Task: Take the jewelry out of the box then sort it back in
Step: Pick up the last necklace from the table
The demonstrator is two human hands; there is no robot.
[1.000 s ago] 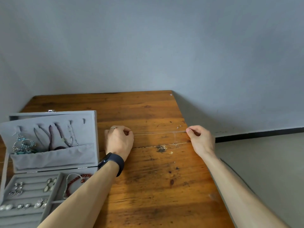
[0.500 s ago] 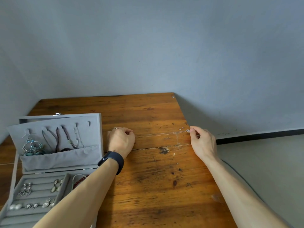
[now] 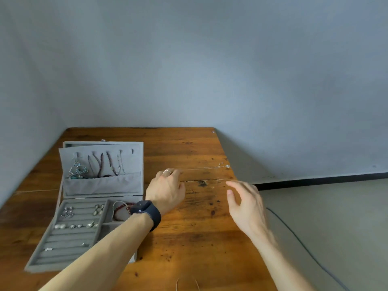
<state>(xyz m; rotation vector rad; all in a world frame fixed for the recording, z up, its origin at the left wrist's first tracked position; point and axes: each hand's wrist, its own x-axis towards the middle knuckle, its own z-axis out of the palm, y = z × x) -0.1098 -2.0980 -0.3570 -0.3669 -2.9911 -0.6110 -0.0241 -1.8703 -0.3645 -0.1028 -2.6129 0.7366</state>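
Observation:
A thin silver necklace (image 3: 202,168) lies stretched across the wooden table (image 3: 189,244), its small pendant (image 3: 227,166) at the right end. My left hand (image 3: 165,190), with a ring and a dark watch, has its fingers curled at the chain's left end and seems to pinch it. My right hand (image 3: 245,204) hovers open, a little nearer me than the pendant, touching nothing. The grey velvet jewelry box (image 3: 134,162) stands open at the left. Necklaces (image 3: 100,164) hang in its lid, earrings (image 3: 75,225) sit in its tray rows, and a red bead bracelet (image 3: 121,208) lies beside them.
The table's right edge runs just past my right hand, with grey floor and a dark cable (image 3: 294,232) beyond it. A grey wall closes the far side. A second faint chain (image 3: 220,180) lies along a table seam. Thin wire loops (image 3: 186,285) show at the bottom edge.
My right hand has let go of the necklace's pendant end and drawn back toward me, open. The chain now lies on the table. My view has swung left.

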